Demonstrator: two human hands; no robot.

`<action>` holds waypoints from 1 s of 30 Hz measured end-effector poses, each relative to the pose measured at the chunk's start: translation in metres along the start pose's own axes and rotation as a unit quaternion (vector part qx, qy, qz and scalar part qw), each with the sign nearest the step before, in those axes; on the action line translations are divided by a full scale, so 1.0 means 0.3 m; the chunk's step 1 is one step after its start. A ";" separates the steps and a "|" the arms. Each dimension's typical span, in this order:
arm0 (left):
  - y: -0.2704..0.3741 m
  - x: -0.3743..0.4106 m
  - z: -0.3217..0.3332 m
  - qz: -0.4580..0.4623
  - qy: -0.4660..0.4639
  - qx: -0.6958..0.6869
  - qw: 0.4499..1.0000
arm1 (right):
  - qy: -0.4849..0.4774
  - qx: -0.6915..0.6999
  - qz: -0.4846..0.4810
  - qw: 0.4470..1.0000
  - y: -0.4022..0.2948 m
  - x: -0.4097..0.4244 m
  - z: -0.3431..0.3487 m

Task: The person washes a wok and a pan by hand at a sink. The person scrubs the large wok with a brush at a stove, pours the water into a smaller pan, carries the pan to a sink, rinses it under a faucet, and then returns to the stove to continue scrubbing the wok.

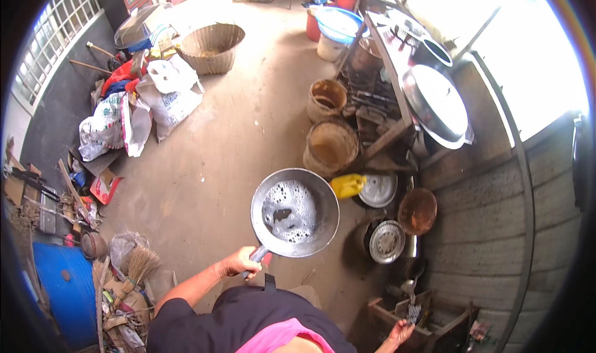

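My left hand (240, 262) is closed around the handle of a grey frying pan (328, 222), held out in front of my body above the floor. Foamy, soapy liquid (302, 208) covers the pan's bottom, with a dark gap in the suds. Low on the right, my right hand (399, 333) grips a greyish scrubber or cloth (413, 313); its exact kind is hard to tell. That hand is beside a wooden frame (435, 334) standing near the wall.
Two brown earthen pots (331, 148) stand right of centre under a wooden rack (386, 64) bearing metal basins (435, 99). A yellow jug (348, 186), a metal lid (379, 190) and a perforated steamer plate (386, 242) are nearby. Left are sacks (170, 101), a straw broom (137, 267) and a blue barrel (65, 288).
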State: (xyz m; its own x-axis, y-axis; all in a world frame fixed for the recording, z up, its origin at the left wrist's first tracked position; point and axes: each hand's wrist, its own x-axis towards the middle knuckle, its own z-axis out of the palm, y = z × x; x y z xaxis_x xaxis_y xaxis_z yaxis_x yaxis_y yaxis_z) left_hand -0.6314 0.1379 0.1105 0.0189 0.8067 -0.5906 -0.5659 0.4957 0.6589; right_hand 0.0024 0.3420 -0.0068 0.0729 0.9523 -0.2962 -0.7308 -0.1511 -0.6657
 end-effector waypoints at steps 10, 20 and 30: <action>0.419 0.248 -0.348 0.044 0.033 -0.042 0.998 | -0.400 -0.449 0.036 0.798 0.975 0.228 1.789; 1.033 0.484 -0.614 0.049 0.080 -0.095 0.991 | -0.734 -0.536 -0.114 0.402 1.834 0.579 2.668; 1.662 0.872 -1.099 0.101 0.049 -0.142 0.983 | -0.632 -0.708 -0.266 0.168 2.430 0.927 3.269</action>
State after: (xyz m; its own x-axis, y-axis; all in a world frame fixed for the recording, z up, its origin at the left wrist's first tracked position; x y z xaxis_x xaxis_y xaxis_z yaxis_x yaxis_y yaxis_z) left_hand -1.1804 0.4899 0.1311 -0.1888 0.8381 -0.5118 -0.7578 0.2071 0.6187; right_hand -1.1756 0.7566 0.0973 -0.9844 0.0918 -0.1502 0.1114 0.9855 -0.1278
